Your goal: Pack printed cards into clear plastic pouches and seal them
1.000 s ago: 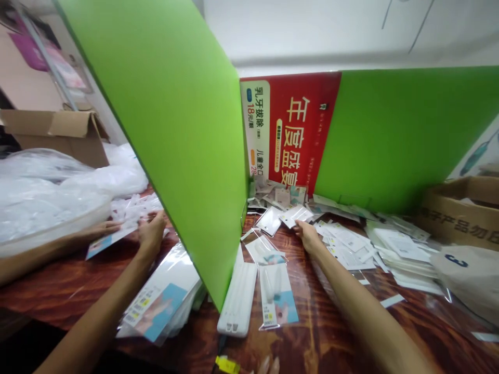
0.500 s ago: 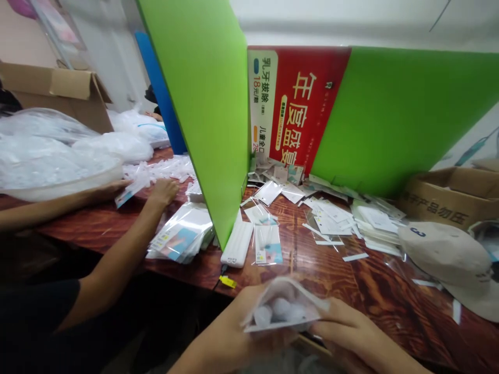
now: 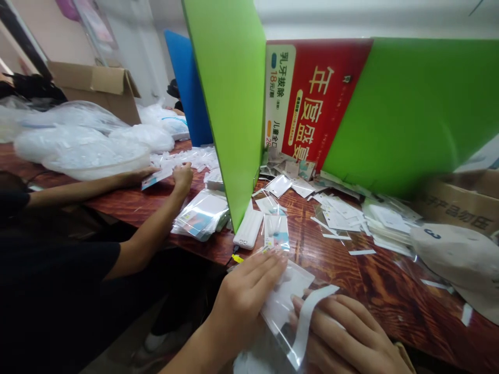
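Observation:
A clear plastic bag (image 3: 290,278) with a white card inside lies tilted between my hands at the table's front edge. My left hand (image 3: 249,285) grips its far left side, fingers closed across the top. My right hand (image 3: 346,327) is closed round the near right end. There a white strip (image 3: 307,319) runs along the bag's flap, curling up by my right fingers. My right thumb is partly hidden. Under my hands, below the table edge, lies whitish plastic (image 3: 257,350), too blurred to make out.
A green divider (image 3: 230,104) stands left of a white power bank (image 3: 248,228). Bagged cards (image 3: 339,213) and a cap (image 3: 452,259) lie to the right, before a cardboard box (image 3: 460,208). At left, a co-worker's hands (image 3: 182,176) handle a bagged card (image 3: 158,177).
The bag, held upright with its mouth open and round white pieces showing inside, is now laid flatter, with its strip at the near end. My hands have turned over it; the view has shifted left.

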Motion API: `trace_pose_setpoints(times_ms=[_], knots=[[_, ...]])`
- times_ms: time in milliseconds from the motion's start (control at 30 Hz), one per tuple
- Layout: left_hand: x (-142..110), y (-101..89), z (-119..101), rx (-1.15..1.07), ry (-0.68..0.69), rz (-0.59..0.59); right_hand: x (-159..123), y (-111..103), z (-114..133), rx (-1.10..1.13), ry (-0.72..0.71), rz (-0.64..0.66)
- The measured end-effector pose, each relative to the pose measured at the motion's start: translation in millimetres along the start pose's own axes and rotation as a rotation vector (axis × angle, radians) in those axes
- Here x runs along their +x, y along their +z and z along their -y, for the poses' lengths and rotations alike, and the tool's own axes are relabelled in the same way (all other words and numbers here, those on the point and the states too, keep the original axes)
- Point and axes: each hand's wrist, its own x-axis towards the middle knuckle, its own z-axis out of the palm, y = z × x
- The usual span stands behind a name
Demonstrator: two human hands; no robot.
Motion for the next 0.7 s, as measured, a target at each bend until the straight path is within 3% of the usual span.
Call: trace_pose_setpoints(times_ms=[133,300,500,633,700], knots=[[0.7,-3.6,-7.5,0.132,0.028,-0.008,3.7,1.0,-13.5,-0.053,-0.157,0.066],[8.2,-4.4,-13.0,0.263,0.059,-0.019,5.9,4.1,-23.3,-0.093,-0.218,0.134],[12.4,-4.6,-15.7,0.281,0.102,-0.012,11.8,20.1,-16.5,-0.027,-0.148,0.019],[16.6,-4.9,-18.0,0.264,0.131,-0.03,4.4,14.1,-12.2,-0.063,-0.199,0.095],[18.5,-4.3,-18.5,0.254,0.136,-0.049,-4.8,12.0,-11.5,-0.074,-0.109,0.093]])
